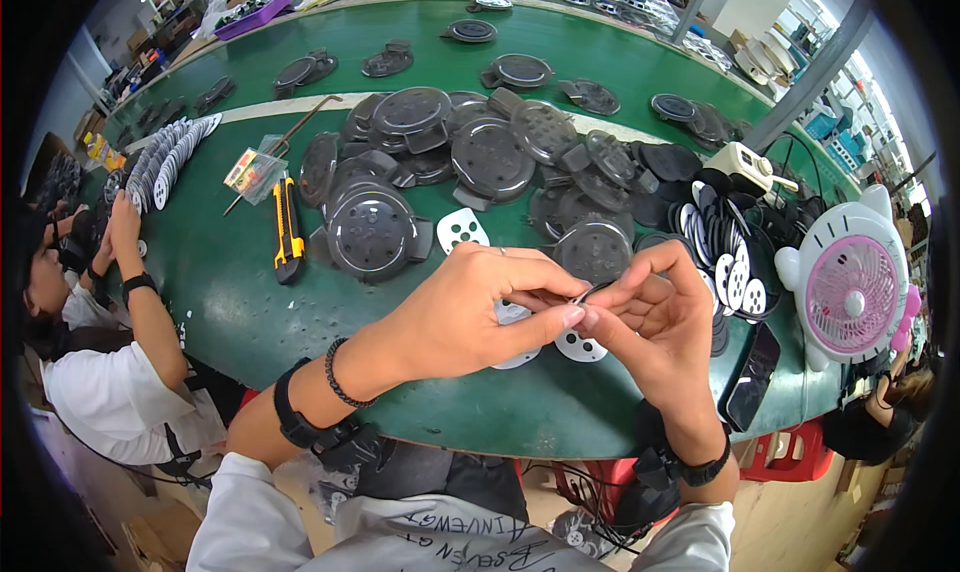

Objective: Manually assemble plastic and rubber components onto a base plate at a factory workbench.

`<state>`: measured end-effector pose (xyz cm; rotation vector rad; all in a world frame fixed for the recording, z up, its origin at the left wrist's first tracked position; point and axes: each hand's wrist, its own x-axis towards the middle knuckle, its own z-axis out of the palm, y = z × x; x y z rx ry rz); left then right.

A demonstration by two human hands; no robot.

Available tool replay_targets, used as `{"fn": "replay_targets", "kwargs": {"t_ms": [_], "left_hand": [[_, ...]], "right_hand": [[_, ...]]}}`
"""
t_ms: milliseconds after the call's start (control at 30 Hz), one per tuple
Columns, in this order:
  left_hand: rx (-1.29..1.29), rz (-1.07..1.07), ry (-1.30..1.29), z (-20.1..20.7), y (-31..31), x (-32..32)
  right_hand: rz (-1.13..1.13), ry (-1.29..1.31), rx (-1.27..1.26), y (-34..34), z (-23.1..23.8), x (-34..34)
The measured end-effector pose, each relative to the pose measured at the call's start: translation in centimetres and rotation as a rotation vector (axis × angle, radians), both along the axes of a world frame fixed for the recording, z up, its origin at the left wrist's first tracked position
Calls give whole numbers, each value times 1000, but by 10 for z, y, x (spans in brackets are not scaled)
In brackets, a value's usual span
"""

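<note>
My left hand (490, 307) and my right hand (660, 327) meet over the near part of the green table. Thumbs and fingertips of both pinch a thin, dark-edged piece (592, 292), seen nearly edge-on; its full shape is hidden. Under the hands lie white discs with round holes (580, 348), partly covered. Another white holed disc (461, 230) rests just beyond my left hand. Past my fingers spreads a heap of round dark parts in clear plastic covers (493, 159). One such dark round part (594, 251) is close behind my fingertips.
A yellow-black utility knife (287, 234) lies left of the heap. To the right are stacked black and white discs (735, 267), a phone (752, 376) and a pink-white fan (852, 282). Beyond runs a green conveyor belt (350, 37) carrying more parts. A person (120, 372) works at left.
</note>
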<state>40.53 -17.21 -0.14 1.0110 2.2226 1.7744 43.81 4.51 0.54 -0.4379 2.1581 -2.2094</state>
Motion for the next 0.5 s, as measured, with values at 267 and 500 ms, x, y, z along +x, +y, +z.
{"fn": "replay_targets", "kwargs": {"t_ms": [267, 500], "left_hand": [[34, -64, -111, -6, -5, -6], [-164, 113, 605, -7, -1, -3]], "right_hand": [[-7, -3, 39, -1, 1, 3], [-25, 3, 74, -4, -4, 2]]}}
